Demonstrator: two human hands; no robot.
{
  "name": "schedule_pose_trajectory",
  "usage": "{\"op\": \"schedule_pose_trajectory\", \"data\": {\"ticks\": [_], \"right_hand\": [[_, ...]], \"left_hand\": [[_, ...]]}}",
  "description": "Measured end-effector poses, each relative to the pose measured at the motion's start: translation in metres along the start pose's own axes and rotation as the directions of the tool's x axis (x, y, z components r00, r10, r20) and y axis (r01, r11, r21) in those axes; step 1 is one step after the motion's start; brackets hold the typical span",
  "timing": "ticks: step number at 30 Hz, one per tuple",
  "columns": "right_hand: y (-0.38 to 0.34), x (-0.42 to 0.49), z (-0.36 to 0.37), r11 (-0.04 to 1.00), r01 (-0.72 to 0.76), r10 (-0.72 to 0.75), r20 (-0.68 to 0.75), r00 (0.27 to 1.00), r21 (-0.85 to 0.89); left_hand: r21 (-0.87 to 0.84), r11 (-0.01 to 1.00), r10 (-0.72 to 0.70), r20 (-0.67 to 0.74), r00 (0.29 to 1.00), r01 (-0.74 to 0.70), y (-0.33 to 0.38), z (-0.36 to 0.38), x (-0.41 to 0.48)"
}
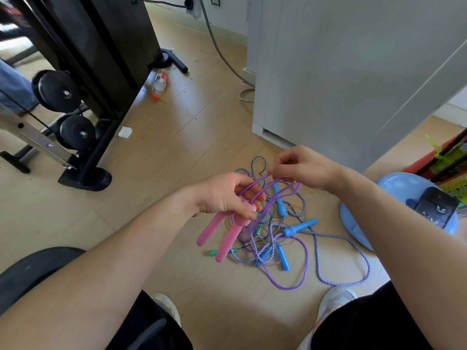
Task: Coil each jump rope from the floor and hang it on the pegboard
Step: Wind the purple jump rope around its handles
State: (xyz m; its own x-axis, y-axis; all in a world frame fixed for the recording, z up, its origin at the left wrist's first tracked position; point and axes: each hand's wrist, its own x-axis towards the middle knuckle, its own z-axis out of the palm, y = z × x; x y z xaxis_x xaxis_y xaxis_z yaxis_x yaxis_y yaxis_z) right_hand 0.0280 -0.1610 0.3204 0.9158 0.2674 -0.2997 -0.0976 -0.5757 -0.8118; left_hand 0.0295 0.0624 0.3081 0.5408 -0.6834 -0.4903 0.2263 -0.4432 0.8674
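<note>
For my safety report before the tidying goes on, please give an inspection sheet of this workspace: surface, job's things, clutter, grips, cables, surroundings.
Surface: wood-look floor, with small dark debris scattered on it.
Job's things: purple jump rope with two pink handles, partly lifted; a tangled pile lies under it with blue handles, a braided rope and a green handle. Pegboard not in view.
Clutter: plastic bottle, red cap, white block.
Grips: left grip holds the pink handles and cord loops; right grip pinches the purple cord.
Cables: grey cable runs from the wall socket across the floor.
Surroundings: black exercise machine, white cabinet, light blue basin.
</note>
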Motion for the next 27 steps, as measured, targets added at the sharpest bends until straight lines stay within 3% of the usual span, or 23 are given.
{"op": "schedule_pose_trajectory", "data": {"ticks": [2, 7, 16, 20, 23, 27], "right_hand": [[-0.003, 0.0, 0.002, 0.998, 0.044, -0.043, -0.025, 0.999, 0.037], [-0.011, 0.0, 0.005, 0.99, 0.09, -0.086, -0.039, 0.996, 0.112], [-0.013, -0.004, -0.009, 0.963, 0.153, -0.13, -0.116, 0.985, 0.223], [-0.001, -0.004, -0.012, 0.989, 0.075, -0.058, -0.137, 0.989, 0.128], [0.012, -0.005, -0.015, 0.997, 0.025, -0.011, -0.176, 0.984, 0.073], [0.019, -0.005, -0.005, 0.975, -0.051, 0.091, -0.178, 0.98, 0.217]], "left_hand": [[-0.001, 1.0, 0.02, -0.008, 1.0, -0.02, 0.001, 0.0, 0.0], [-0.204, 0.968, 0.139, -0.044, 0.989, -0.145, 0.002, 0.0, 0.001], [-0.085, 0.988, 0.129, 0.038, 0.991, -0.125, 0.004, 0.015, 0.004], [0.077, 0.991, 0.11, 0.044, 0.993, -0.113, 0.005, 0.014, 0.005], [-0.014, 0.985, 0.171, -0.063, 0.983, -0.172, 0.01, 0.005, 0.002], [-0.391, 0.878, 0.099, -0.415, 0.905, -0.275, 0.012, -0.021, 0.0]]}}
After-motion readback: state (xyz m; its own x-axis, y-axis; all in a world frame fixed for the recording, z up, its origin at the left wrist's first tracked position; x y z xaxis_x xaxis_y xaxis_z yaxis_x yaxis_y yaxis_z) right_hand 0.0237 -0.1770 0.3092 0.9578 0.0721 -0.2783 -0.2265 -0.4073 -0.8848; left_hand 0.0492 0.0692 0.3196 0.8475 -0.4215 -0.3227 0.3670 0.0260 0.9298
